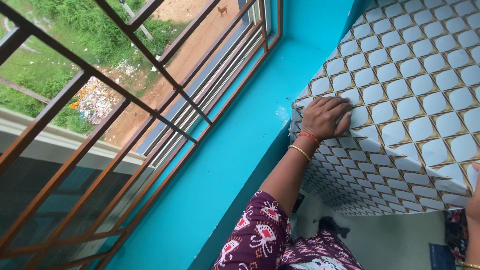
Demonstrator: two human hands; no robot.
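A patterned wallpaper sheet point(410, 85), white petal shapes with gold and blue lines, lies against the turquoise wall point(310, 30). My left hand point(326, 117) presses flat on the sheet near its left edge, fingers together, by the corner where the wall meets the window sill. A red thread and a gold bangle circle that wrist. My right hand point(474, 200) shows only partly at the right edge, touching the sheet's loose lower part point(380, 190), which hangs free off the wall.
A turquoise window sill point(225, 165) runs diagonally below the brown window grille point(100, 125). Beyond the grille lie grass, a dirt path and scattered litter. A pale floor point(390, 240) with dark items shows under the hanging sheet.
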